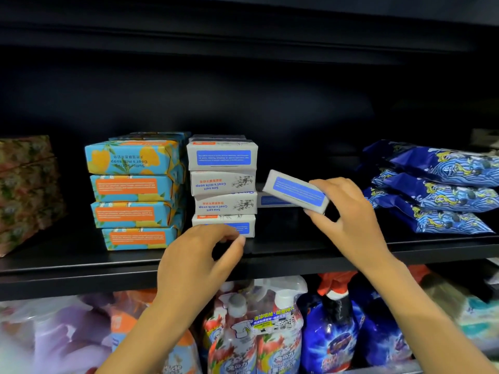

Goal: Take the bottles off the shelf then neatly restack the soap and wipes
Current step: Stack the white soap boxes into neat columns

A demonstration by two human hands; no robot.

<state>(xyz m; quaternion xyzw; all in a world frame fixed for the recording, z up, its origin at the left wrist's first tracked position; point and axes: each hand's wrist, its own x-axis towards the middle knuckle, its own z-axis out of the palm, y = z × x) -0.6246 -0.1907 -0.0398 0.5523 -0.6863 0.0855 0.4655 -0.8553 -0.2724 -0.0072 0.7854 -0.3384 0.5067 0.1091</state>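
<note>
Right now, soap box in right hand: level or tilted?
Tilted. The soap box slopes down rightward, left end higher, gripped in the right hand.

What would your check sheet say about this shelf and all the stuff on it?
Surface: black shelf, dark, level.
Job's things: white soap stack four high, uneven; blue-orange soap stack four high; wipes packs piled at right.
Clutter: floral packs at far left.
Hands: right hand holds a tilted soap box; left hand curled at the white stack's base, grip unclear.
Cables: nothing seen.
Surroundings: bottles below the shelf.
</note>
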